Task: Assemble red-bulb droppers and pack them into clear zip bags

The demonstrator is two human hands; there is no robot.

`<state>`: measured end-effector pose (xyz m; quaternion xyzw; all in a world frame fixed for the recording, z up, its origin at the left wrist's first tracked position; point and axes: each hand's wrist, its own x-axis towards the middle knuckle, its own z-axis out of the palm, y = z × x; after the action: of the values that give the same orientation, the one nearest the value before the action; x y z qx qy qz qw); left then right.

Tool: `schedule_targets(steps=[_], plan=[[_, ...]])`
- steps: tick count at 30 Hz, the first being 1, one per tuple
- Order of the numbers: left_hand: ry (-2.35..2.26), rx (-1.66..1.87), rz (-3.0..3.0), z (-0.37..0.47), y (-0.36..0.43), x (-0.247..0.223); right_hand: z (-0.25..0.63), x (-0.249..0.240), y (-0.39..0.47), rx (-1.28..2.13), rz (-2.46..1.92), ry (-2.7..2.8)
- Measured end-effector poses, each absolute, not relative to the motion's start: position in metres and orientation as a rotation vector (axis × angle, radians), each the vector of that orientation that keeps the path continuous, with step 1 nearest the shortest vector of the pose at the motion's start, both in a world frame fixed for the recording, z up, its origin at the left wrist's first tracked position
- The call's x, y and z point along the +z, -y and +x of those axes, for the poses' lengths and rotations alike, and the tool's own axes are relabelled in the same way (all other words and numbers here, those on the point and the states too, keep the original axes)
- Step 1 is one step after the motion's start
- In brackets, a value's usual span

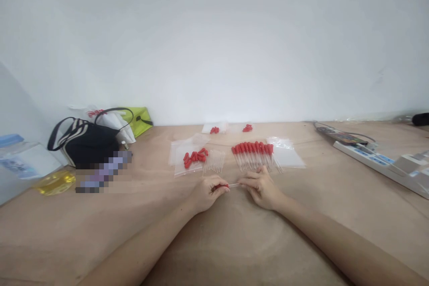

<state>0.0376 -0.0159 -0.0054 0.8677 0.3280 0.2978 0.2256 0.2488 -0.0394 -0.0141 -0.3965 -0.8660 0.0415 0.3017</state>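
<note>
My left hand point(208, 193) pinches a red rubber bulb point(221, 186), mostly covered by the fingers. From the bulb a thin clear tube point(233, 185) runs right, and the fingers of my right hand point(262, 188) are closed on its other end. Beyond my left hand, several loose red bulbs point(194, 157) lie on clear plastic bags point(179, 153), beside a row of thin clear tubes point(214, 161). Past my right hand is a row of clear tubes topped with red bulbs point(253, 148), side by side, partly over another clear bag point(288, 154).
Two small groups of red bulbs point(214, 130) lie near the wall. At left are a black bag point(92, 143), a lime-green bag point(142, 121) and a yellow bottle point(55, 183). At right are a phone point(350, 138) and a white power strip point(378, 163).
</note>
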Motion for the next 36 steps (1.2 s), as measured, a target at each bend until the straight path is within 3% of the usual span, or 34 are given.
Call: schedule_targets(steps=[9, 30, 36], plan=[[-0.872, 0.791, 2.557, 0.037, 0.017, -0.005, 0.248, -0.016, 0.039, -0.204, -1.037, 2.335], [-0.691, 0.774, 2.772, 0.039, 0.010, -0.005, 0.230, -0.012, 0.049, -0.127, -1.174, 2.350], [-1.124, 1.062, 2.756, 0.018, -0.007, 0.007, 0.248, 0.000, 0.030, -0.106, -1.481, 2.093]])
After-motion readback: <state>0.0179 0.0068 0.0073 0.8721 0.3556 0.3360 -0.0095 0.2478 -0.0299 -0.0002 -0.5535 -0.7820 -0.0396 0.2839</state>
